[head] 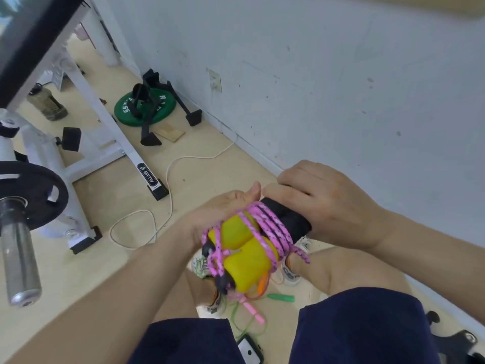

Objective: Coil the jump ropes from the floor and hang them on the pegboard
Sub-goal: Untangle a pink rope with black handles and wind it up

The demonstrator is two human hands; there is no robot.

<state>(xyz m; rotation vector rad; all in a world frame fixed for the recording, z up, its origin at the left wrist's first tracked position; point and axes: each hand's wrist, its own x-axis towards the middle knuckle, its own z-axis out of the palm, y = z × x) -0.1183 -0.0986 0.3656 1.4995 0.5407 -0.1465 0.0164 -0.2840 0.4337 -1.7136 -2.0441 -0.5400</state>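
Note:
A jump rope with two yellow-and-black handles (248,254) lies side by side between my hands, its pink speckled cord (273,227) wound several times around them. My left hand (223,207) cups the bundle from the left, palm up, thumb stretched out. My right hand (322,198) grips the black foam ends (288,219) of the handles from above. Below, on the floor between my feet, lie more ropes: a green handle (282,297), a pink handle (253,311) and orange cord (265,283). No pegboard is in view.
A white weight bench frame (110,127) and a barbell with a black plate (29,190) stand at the left. A green weight plate (144,107) with black push-up bars lies by the wall. A white cable (168,179) snakes over the floor. A phone (249,350) lies near my knees.

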